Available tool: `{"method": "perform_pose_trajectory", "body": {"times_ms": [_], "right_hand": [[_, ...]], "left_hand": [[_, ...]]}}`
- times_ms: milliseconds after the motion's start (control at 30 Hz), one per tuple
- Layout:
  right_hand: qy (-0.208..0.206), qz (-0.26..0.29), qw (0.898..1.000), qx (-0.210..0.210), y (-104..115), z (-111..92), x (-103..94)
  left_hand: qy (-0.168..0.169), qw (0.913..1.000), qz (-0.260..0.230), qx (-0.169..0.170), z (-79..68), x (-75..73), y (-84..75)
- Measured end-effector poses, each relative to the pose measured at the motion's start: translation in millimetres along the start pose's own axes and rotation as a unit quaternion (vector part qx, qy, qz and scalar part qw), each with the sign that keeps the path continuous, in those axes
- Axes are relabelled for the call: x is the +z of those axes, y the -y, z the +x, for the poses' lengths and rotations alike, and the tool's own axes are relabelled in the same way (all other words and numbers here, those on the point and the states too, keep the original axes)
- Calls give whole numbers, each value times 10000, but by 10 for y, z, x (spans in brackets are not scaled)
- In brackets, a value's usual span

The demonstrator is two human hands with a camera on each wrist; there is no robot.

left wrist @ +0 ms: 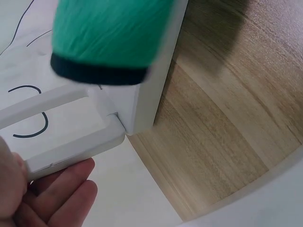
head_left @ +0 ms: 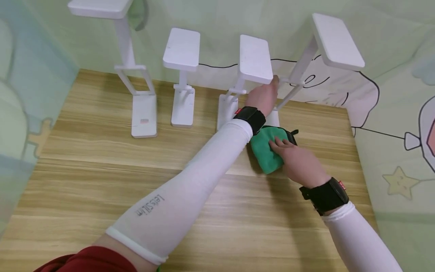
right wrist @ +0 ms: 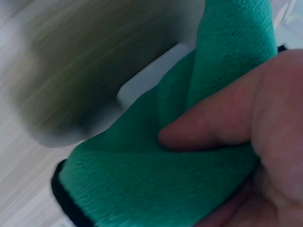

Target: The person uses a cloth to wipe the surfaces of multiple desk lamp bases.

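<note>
Four white folding stands line the back of the wooden table. My left hand [head_left: 263, 95] reaches to the rightmost stand [head_left: 340, 42]. In the left wrist view, its curled fingers [left wrist: 71, 191] grip one bar of the hinged frame [left wrist: 78, 149] low on that stand. My right hand [head_left: 302, 164] holds a green cloth [head_left: 264, 153] with dark edging against the same stand's base [head_left: 273, 119], covering part of it. In the right wrist view, the thumb presses a fold into the cloth [right wrist: 147, 182] while the other fingers are partly hidden behind it.
To the left stand the other white stands: a short one [head_left: 255, 58] close to my left forearm, another short one [head_left: 181, 49], and a taller one [head_left: 144, 115] at far left. A printed fabric backdrop [head_left: 217, 17] borders the wooden table [head_left: 102, 181].
</note>
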State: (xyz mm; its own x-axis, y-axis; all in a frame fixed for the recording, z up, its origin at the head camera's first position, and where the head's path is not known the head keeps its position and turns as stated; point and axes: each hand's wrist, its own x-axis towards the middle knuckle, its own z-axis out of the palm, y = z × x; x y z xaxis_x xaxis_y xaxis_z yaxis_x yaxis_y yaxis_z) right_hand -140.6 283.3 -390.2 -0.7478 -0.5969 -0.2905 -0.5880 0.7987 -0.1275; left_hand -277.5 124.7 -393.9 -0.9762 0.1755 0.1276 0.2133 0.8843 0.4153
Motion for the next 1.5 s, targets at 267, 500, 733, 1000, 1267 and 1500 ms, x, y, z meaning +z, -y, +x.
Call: {"method": "perform_pose_trajectory", "body": {"times_ms": [267, 500, 733, 1000, 1267, 1500], "right_hand": [[-519, 293, 9961, -654, -42, 387, 117], [-917, 837, 9923, 54, -328, 509, 182], [-271, 632, 9937, 889, -250, 160, 58], [137, 60, 9991, 397, 177, 48, -5], [-823, 380, 9958, -95, 7, 549, 81], [-935, 740, 9916, 502, -261, 456, 143]], "left_hand": [[150, 9998, 152, -39, -20, -7, -41], [319, 9994, 88, -53, -49, 8, -85], [95, 9999, 110, 12, -23, -17, -52], [195, 9998, -12, -41, -4, -29, -22], [348, 9994, 12, -33, -11, -32, -46], [242, 9997, 87, 38, 0, -31, -35]]}}
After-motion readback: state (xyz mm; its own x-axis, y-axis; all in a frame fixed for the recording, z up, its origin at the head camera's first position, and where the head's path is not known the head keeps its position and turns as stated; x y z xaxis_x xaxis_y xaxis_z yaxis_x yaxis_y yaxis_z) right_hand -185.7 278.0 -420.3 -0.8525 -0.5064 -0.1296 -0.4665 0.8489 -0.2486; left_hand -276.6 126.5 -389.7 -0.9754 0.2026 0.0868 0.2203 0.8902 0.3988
